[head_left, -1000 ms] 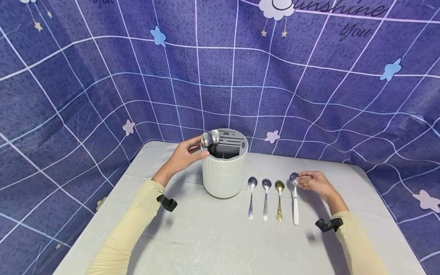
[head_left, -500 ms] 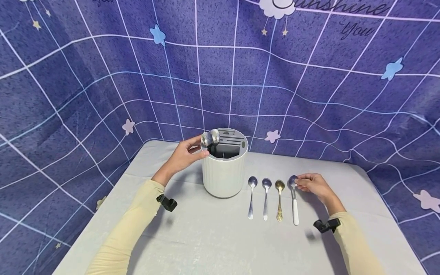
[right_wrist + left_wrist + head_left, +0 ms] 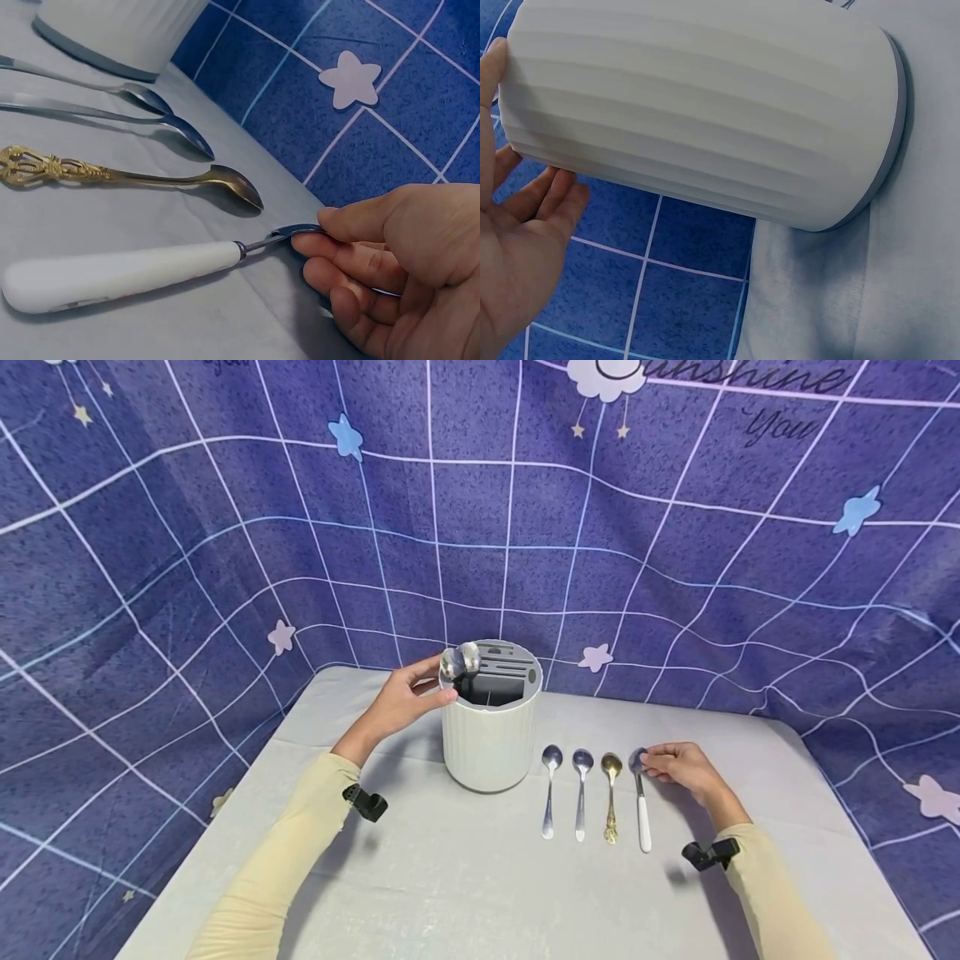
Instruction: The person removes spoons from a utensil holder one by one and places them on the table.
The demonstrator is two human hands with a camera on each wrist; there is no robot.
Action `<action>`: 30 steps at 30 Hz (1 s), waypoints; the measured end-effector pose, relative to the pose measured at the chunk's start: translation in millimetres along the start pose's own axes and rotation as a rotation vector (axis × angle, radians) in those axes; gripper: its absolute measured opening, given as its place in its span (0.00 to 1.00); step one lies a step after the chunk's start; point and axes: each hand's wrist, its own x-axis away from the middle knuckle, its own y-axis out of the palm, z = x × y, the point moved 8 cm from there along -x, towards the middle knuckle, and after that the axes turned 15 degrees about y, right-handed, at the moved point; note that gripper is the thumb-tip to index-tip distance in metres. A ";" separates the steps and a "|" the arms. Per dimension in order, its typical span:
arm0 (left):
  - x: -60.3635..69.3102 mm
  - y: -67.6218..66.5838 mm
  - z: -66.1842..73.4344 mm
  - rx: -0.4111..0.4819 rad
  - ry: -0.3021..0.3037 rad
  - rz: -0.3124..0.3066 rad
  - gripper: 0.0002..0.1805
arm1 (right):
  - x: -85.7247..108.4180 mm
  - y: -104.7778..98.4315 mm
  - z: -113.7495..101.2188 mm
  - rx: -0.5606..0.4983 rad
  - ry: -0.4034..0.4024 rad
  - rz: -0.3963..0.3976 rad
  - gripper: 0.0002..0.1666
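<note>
In the head view my right hand (image 3: 684, 770) pinches the bowl of a white-handled spoon (image 3: 643, 822) between thumb and fingers. Its long white handle (image 3: 124, 276) lies low over the cloth in the right wrist view. Left of it lie a gold spoon (image 3: 611, 802) with an ornate handle and two silver spoons, one nearer (image 3: 581, 797) and one beside the holder (image 3: 549, 793). My left hand (image 3: 401, 702) grips the upper left side of a white ribbed utensil holder (image 3: 489, 752), thumb in front and fingers round the back. Two spoons (image 3: 460, 660) stand in the holder, bowls up.
The holder's grey top (image 3: 506, 664) has slots, a round hole and a large opening. A pale cloth covers the table (image 3: 450, 877). Behind it hangs a purple-blue curtain (image 3: 480, 527) with a grid and stars. Each wrist wears a black camera, the right one (image 3: 711, 853) over the cloth.
My right hand has moved slightly down and left, and the bowl end of the white-handled spoon has lowered and shifted left with it. The left hand and holder stay put.
</note>
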 end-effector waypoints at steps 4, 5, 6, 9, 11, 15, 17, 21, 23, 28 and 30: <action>-0.5 0.2 -0.6 0.010 0.005 0.003 0.36 | 7.8 -2.9 -2.6 0.032 -0.016 -0.025 0.25; -0.6 0.2 -0.9 0.014 0.005 0.003 0.36 | 9.8 -4.2 -2.9 0.038 -0.019 -0.031 0.25; -0.6 0.3 -0.6 0.016 0.004 0.005 0.36 | 11.3 -6.1 -2.5 0.043 -0.018 -0.033 0.25; -0.3 0.3 0.7 0.024 -0.002 0.006 0.36 | 15.6 -11.6 -1.0 0.073 -0.023 -0.042 0.26; 0.1 0.7 1.8 0.033 -0.005 0.006 0.37 | 17.2 -15.6 0.8 0.077 -0.015 -0.034 0.26; 0.3 1.6 1.6 0.046 -0.004 0.006 0.37 | 20.4 -19.9 1.2 0.085 -0.017 -0.030 0.27; 0.6 0.8 0.7 0.043 -0.007 0.009 0.37 | 20.9 -19.4 -0.3 0.075 -0.020 -0.036 0.27; 1.1 0.5 0.0 0.027 -0.011 0.004 0.36 | 23.5 -16.8 -7.2 0.038 -0.035 -0.035 0.30; 1.2 0.6 0.3 0.017 -0.010 0.002 0.35 | 26.8 -14.4 -14.4 0.016 -0.056 -0.036 0.31; 0.8 0.5 1.5 0.006 0.001 -0.001 0.36 | 41.8 -8.0 -50.8 0.011 -0.160 -0.007 0.29; 0.5 0.3 1.7 0.005 0.003 0.002 0.36 | 49.7 -6.2 -71.3 0.020 -0.211 0.018 0.27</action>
